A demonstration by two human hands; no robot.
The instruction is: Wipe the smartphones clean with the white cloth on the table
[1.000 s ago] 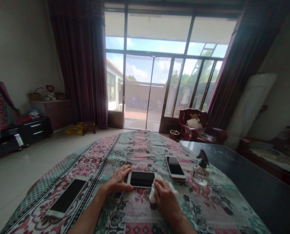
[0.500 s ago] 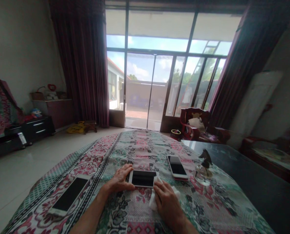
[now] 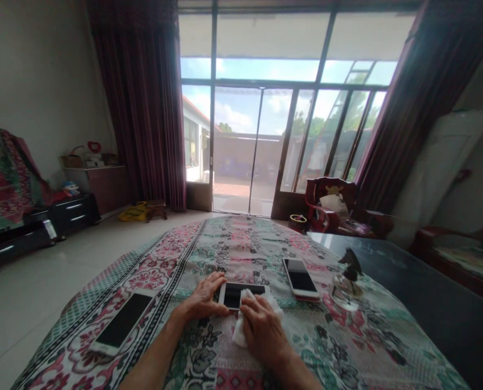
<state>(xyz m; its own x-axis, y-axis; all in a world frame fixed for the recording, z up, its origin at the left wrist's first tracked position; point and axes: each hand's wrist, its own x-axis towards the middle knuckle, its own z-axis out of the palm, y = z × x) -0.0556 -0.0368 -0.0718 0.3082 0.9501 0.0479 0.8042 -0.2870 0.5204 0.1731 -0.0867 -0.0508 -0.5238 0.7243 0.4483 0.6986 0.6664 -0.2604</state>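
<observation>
A white smartphone [image 3: 232, 293] with a dark screen lies crosswise on the patterned tablecloth in front of me. My left hand [image 3: 207, 295] grips its left end, fingers at the far corner and thumb at the near one. Bunched under the fingers of my right hand [image 3: 261, 324] is a white tissue [image 3: 240, 331], pressed on the right part of the screen, which hand and tissue partly cover. Another white smartphone [image 3: 123, 320] rests slantwise to the left of my left forearm. To the right, beyond my right hand, lies a third smartphone [image 3: 301, 279], screen up.
The round table wears a floral tablecloth [image 3: 241, 246]. At its right stands a clear glass ornament [image 3: 347, 290] with a dark figure on top. A dark tabletop [image 3: 391, 271] adjoins on the right. Farther off are a wooden chair [image 3: 326, 203] and glass doors [image 3: 245, 146].
My right hand has slid the tissue leftward across the phone's screen. My left hand keeps its grip on the phone's left end. The whole view has shifted slightly.
</observation>
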